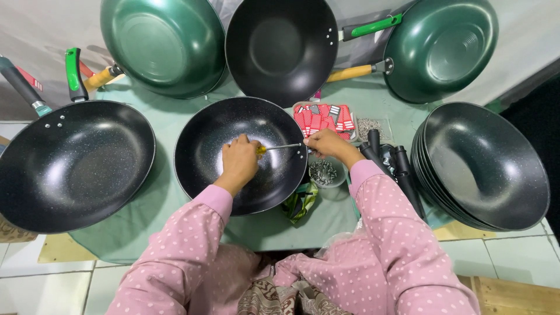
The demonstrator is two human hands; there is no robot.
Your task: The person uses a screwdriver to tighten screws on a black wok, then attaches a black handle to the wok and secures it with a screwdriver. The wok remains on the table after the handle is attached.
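A black speckled wok pan (210,146) without a handle lies in front of me on a green cloth (163,198). My left hand (240,160) is inside the pan, closed on the yellow handle of a screwdriver (279,147). The metal shaft points right to the pan's rim. There my right hand (326,144) pinches the rim at the shaft's tip; what it holds is hidden by the fingers. Both arms wear pink dotted sleeves.
A small bowl of screws (322,172) sits under my right wrist. Red tags (326,118) lie in a tray behind it, loose black handles (402,169) to the right. A stack of black pans (484,169) stands right, a handled black wok (73,163) left, three pans at the back.
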